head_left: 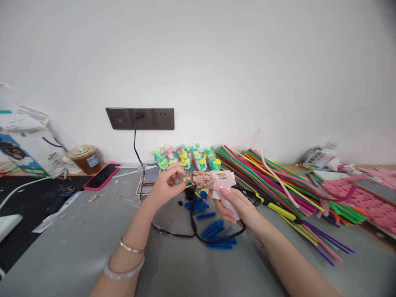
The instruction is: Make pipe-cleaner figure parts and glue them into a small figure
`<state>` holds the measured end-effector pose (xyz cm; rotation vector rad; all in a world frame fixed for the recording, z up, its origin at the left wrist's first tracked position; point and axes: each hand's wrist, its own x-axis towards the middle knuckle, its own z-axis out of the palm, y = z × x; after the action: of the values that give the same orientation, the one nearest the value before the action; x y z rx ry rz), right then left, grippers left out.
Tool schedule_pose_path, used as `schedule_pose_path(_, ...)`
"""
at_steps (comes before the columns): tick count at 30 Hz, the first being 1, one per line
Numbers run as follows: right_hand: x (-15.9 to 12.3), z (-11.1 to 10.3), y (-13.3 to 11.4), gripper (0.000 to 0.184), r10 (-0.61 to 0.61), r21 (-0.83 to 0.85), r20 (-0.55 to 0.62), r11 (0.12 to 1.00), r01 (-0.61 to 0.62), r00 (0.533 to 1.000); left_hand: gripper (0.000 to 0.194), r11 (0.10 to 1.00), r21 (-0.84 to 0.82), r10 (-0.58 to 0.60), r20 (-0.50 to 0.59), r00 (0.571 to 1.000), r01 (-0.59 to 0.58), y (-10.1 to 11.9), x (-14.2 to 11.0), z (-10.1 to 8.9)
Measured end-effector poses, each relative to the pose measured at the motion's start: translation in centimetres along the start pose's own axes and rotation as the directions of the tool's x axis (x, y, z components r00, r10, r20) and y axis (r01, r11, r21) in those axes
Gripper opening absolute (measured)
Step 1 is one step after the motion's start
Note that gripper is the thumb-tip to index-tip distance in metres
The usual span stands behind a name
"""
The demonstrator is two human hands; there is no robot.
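Observation:
My right hand (232, 206) is wrapped round the handle of a pink hot glue gun (223, 183), whose small red light glows. Its glue-crusted front points left, toward my left hand (170, 181). There the fingers are pinched at the nozzle, around a small yellowish piece that I cannot make out clearly. A black cord (193, 218) runs from the gun's handle and loops over the table. Below the gun lie several short blue pipe cleaner pieces (213, 229). Behind my hands, several small yellow, teal and pink pipe cleaner figures (183, 153) stand by the wall.
Bundles of coloured pipe cleaners (278, 181) cover the right side, near yellow-handled pliers (278, 210). To the left are a phone in a pink case (102, 176), a lidded drink cup (88, 160) and a carton (29, 142). Another phone (148, 181) lies behind my left hand. Wall sockets (140, 119) hold a plug.

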<state>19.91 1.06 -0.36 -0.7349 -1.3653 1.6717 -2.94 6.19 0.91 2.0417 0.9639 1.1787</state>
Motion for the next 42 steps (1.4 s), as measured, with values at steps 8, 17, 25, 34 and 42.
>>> schedule_pose_path(8, 0.02, 0.36, -0.24, 0.042, 0.002, 0.008, -0.02, 1.0, -0.002, 1.0, 0.005, 1.0, -0.01, 0.01, -0.007, 1.0, -0.01, -0.2, -0.09, -0.06)
schedule_pose_path(17, -0.04, 0.37, -0.22, 0.042, -0.01, -0.044, -0.036, 0.999, 0.008, 0.999, 0.004, 1.0, -0.001, 0.003, -0.024, 1.0, -0.003, -0.3, -0.04, -0.07)
schedule_pose_path(25, 0.01, 0.03, -0.17, 0.044, -0.005, -0.04, -0.053, 0.999, 0.003, 0.999, 0.004, 0.999, -0.02, 0.037, -0.033, 0.999, -0.038, -0.59, -0.11, -0.35)
schedule_pose_path(34, 0.05, -0.18, -0.09, 0.043, -0.018, -0.04, -0.073, 0.999, 0.015, 0.997, 0.006, 0.999, -0.026, 0.028, -0.069, 0.997, -0.03, -0.76, -0.04, -0.58)
schedule_pose_path(42, 0.02, -0.34, -0.13, 0.042, -0.032, -0.04, -0.074, 0.999, 0.029, 0.997, 0.004, 0.999, -0.035, 0.037, -0.09, 0.995, -0.04, -0.83, -0.17, -0.68)
